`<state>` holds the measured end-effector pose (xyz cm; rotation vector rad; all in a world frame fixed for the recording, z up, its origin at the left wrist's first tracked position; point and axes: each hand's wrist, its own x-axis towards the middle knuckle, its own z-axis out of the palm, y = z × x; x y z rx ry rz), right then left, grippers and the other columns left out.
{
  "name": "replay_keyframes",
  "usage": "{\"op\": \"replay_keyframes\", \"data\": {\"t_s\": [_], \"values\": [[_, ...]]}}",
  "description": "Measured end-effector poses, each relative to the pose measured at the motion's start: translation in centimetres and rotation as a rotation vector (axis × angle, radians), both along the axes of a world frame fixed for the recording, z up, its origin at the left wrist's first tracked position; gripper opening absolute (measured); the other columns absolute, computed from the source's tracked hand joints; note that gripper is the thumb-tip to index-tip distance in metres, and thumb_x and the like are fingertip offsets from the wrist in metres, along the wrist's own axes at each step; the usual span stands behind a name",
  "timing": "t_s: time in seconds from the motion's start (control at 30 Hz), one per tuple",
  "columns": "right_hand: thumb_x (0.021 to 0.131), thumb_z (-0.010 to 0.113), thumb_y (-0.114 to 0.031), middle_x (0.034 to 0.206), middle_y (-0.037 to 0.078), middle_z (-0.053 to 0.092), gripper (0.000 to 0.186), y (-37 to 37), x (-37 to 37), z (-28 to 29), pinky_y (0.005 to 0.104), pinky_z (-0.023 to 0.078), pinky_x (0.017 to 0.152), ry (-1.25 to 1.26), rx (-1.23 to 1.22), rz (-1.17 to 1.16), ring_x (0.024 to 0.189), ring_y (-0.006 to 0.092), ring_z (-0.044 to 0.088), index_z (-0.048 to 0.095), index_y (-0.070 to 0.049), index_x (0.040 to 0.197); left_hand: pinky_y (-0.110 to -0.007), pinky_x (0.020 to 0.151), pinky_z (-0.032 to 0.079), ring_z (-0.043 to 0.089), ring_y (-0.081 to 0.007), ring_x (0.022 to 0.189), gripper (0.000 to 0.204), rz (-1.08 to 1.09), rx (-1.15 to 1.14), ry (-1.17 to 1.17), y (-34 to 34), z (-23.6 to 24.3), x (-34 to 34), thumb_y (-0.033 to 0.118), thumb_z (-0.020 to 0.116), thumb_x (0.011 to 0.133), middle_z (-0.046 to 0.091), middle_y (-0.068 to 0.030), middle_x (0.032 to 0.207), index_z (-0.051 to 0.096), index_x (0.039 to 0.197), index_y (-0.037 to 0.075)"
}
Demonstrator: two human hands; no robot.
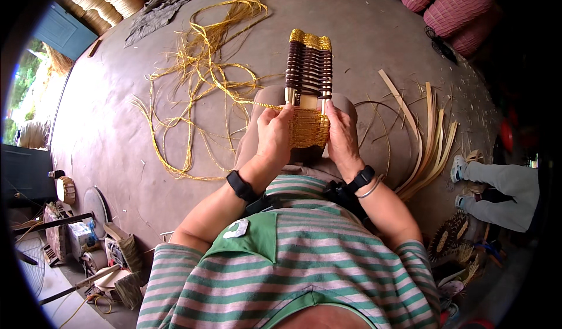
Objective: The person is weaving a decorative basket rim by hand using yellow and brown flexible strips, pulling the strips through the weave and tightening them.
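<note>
A narrow woven panel (pixel 309 65) lies over my lap, with dark brown weaving in its middle and gold weaving at both ends. Pale upright strips show between the brown part and the near gold band (pixel 309 131). My left hand (pixel 273 134) is closed on the panel's left edge, thumb on top. On the opposite edge, my right hand (pixel 343 137) grips it with the thumb pointing up along a pale strip. From the left edge, a twisted gold cord (pixel 264 104) runs out past my left thumb. My fingers under the panel are hidden.
Loose gold cords (pixel 202 83) trail over the floor at left. Flat pale strips (pixel 430 136) lie at right, near a seated person's grey-clad legs (pixel 497 188). Pink baskets (pixel 456 13) stand at far right; tools and a round-headed stand (pixel 96 212) are at lower left.
</note>
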<state>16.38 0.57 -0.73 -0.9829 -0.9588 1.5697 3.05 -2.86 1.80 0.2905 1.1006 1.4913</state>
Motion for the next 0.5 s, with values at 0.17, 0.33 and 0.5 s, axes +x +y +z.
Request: {"op": "replay_keyframes", "data": {"t_s": [0.17, 0.33, 0.5], "values": [[0.098, 0.046, -0.031, 0.079, -0.001, 0.058, 0.035, -1.0, -1.4, 0.4, 0.0240, 0.042, 0.068, -0.013, 0.052, -0.151, 0.072, 0.0081, 0.050, 0.062, -0.002, 0.085, -0.031, 0.067, 0.051, 0.060, -0.0176, 0.075, 0.024, 0.012, 0.058, 0.025, 0.6, -1.2, -0.3, 0.020, 0.059, 0.089, 0.060, -0.0104, 0.086, 0.053, 0.094, -0.003], [0.098, 0.044, -0.031, 0.071, 0.003, 0.050, 0.037, 0.2, 0.7, 0.1, 0.0283, 0.038, 0.056, -0.591, 0.259, -0.001, 0.067, 0.0099, 0.045, 0.058, 0.001, 0.085, -0.025, 0.066, 0.045, 0.054, -0.0108, 0.076, 0.024, 0.060, 0.120, 0.126, 0.8, -2.1, 0.1, 0.019, 0.061, 0.089, 0.058, -0.0054, 0.083, 0.052, 0.095, -0.002], [0.089, 0.059, -0.010, 0.083, 0.005, 0.053, 0.013, 2.2, 1.0, 5.8, 0.0244, 0.043, 0.057, -0.713, 0.833, -0.218, 0.063, 0.0107, 0.048, 0.059, 0.000, 0.097, -0.031, 0.065, 0.047, 0.058, -0.0175, 0.071, 0.025, 0.089, 0.310, 0.571, 1.0, -4.6, 0.2, 0.007, 0.066, 0.080, 0.060, -0.0109, 0.078, 0.051, 0.097, -0.004]]}}
